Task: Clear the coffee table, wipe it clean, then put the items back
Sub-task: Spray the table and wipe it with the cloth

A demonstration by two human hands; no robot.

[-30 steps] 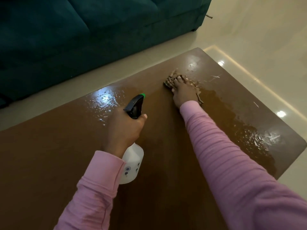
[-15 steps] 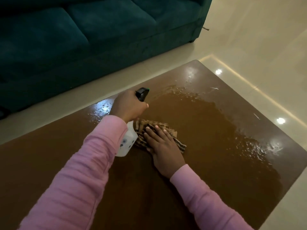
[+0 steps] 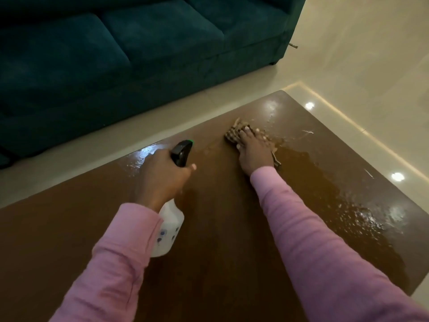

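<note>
The brown coffee table fills the lower view, its far and right parts wet and shiny. My left hand grips a white spray bottle with a black trigger head, held over the table's middle. My right hand presses flat on a brown striped cloth near the table's far edge. Most of the cloth is hidden under the hand.
A dark teal sofa stands beyond the table, with a strip of pale tiled floor between them. More pale floor lies to the right. Droplets and a wet film cover the table's right side.
My right hand has pushed the cloth from the table's middle out to the far edge. My left hand with the bottle has drawn back toward me and to the right.
</note>
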